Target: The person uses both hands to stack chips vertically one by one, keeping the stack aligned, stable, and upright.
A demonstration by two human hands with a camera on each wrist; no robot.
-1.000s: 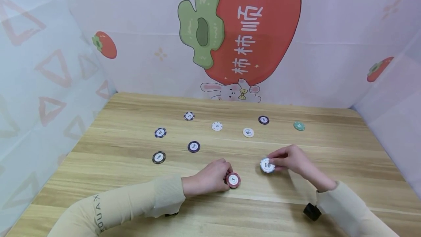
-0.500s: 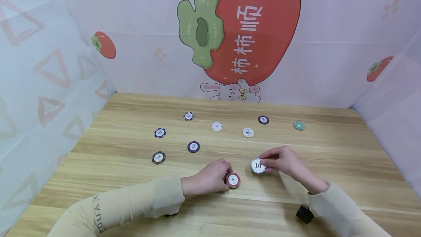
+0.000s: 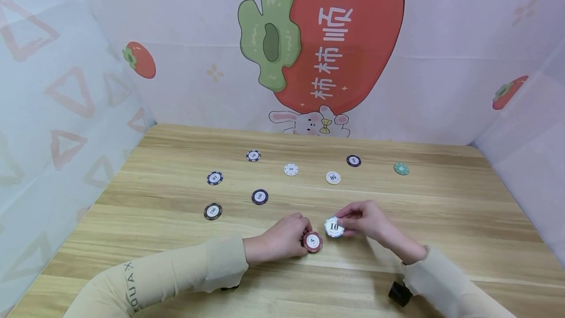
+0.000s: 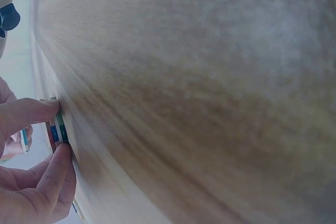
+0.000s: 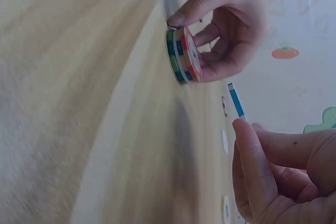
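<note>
My left hand (image 3: 284, 237) pinches a short stack of poker chips (image 3: 313, 242) on the table, a red chip marked 5 on top. From the side, in the right wrist view, the stack (image 5: 182, 55) shows green, blue-and-white and red edges. Thumb and fingers hold it from opposite sides in the left wrist view. Between thumb and fingertips of my right hand (image 3: 364, 222) is a white poker chip (image 3: 333, 227) with light blue marks and a 10. That chip is just right of the stack and apart from it, raised off the table in the right wrist view.
Single chips lie scattered farther back: a black 100 chip (image 3: 213, 211), a purple 500 chip (image 3: 260, 197), a white chip (image 3: 291, 169), a cream 50 chip (image 3: 333, 177), a green chip (image 3: 401, 169) and several others. A printed backdrop (image 3: 190, 92) stands behind the wooden table (image 3: 463, 200).
My right hand has moved left with the white 10 chip, closer to the stack. The left hand and the red-topped stack have stayed in place.
</note>
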